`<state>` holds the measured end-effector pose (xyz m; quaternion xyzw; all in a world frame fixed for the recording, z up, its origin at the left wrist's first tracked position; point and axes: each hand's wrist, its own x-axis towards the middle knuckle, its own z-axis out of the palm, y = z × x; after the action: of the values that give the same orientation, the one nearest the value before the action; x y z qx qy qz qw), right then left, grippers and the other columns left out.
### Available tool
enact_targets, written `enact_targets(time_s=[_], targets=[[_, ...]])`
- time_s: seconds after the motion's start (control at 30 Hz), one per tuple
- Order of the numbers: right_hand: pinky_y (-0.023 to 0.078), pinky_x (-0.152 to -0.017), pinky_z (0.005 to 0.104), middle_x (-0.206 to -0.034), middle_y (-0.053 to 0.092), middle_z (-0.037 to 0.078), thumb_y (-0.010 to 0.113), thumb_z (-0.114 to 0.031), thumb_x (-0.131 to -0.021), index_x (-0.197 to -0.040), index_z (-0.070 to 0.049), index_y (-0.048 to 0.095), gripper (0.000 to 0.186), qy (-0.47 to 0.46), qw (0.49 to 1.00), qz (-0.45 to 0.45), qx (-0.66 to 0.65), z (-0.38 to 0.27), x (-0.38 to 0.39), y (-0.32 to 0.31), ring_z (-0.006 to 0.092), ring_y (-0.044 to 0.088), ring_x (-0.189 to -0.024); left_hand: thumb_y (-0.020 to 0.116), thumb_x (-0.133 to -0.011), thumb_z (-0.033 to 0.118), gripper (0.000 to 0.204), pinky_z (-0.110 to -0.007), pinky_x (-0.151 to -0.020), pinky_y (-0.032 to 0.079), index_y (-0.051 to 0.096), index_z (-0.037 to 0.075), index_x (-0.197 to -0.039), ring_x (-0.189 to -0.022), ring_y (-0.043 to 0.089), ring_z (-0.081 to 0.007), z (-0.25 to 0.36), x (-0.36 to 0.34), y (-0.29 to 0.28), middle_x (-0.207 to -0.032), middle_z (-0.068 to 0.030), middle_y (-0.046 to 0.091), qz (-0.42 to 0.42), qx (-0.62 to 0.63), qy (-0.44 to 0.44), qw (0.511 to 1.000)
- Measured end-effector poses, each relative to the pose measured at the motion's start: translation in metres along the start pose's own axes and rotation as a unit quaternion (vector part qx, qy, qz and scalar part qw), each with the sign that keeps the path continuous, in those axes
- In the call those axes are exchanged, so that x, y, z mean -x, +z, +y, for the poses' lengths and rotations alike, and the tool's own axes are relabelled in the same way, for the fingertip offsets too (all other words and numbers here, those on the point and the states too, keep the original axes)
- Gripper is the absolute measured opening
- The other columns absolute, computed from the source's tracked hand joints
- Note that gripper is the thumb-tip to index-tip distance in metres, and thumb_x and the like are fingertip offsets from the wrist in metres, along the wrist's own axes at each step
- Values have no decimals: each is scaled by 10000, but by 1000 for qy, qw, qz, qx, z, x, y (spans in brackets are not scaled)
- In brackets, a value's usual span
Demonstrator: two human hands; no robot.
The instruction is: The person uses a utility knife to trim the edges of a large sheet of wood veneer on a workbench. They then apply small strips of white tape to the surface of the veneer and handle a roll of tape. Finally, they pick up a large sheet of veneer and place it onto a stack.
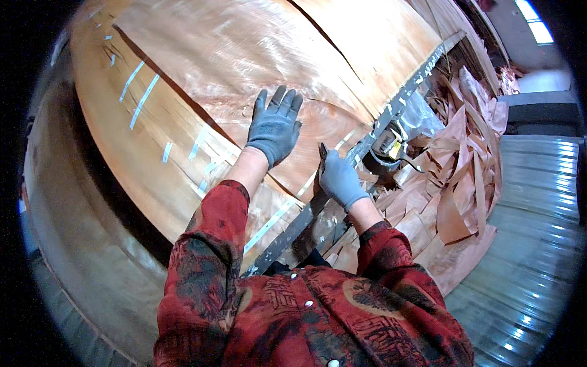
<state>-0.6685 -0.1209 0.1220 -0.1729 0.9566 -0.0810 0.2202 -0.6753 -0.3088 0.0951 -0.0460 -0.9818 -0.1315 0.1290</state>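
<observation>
My left hand (274, 129), in a grey work glove, lies flat with fingers stretched out on a thin, pale-brown wood veneer sheet (244, 55). Closed around a small dark knife-like tool (323, 150) is my right hand (340, 180), also gloved, at the sheet's near right edge; the tool's exact kind is hard to make out. Beneath the upper sheet lies another veneer sheet (104, 79) with several strips of pale tape (143, 103) on it. A dark gap runs between the two along the upper one's left edge.
A dark, paint-spotted rail (400, 101) borders the work surface on the right. Beside it sit a roundish holder with a strap (386, 147) and crumpled clear plastic (422, 116). Veneer scraps (458, 168) pile up further right, near grey corrugated sheeting (526, 244).
</observation>
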Motion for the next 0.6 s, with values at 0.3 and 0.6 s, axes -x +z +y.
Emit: enact_targets(time_s=[0.3, 0.6], targets=[[494, -733, 482, -798, 612, 309, 422, -133, -845, -932, 71, 479, 229, 9, 1000, -8, -26, 6, -5, 6, 432, 623, -794, 511, -834, 420, 740, -487, -1100, 30, 280, -33, -1371, -1359, 156, -350, 8, 53, -25, -1445, -210, 232, -84, -36, -88, 992], [456, -608, 521, -740, 593, 282, 497, -248, -870, -973, -32, 480, 240, -73, 996, 13, 43, 17, 4, -37, 431, 601, -705, 528, -812, 430, 690, -483, -1088, 97, 379, -8, -1325, -1334, 236, -338, 4, 54, -24, -1409, -212, 309, -32, -28, -71, 997]])
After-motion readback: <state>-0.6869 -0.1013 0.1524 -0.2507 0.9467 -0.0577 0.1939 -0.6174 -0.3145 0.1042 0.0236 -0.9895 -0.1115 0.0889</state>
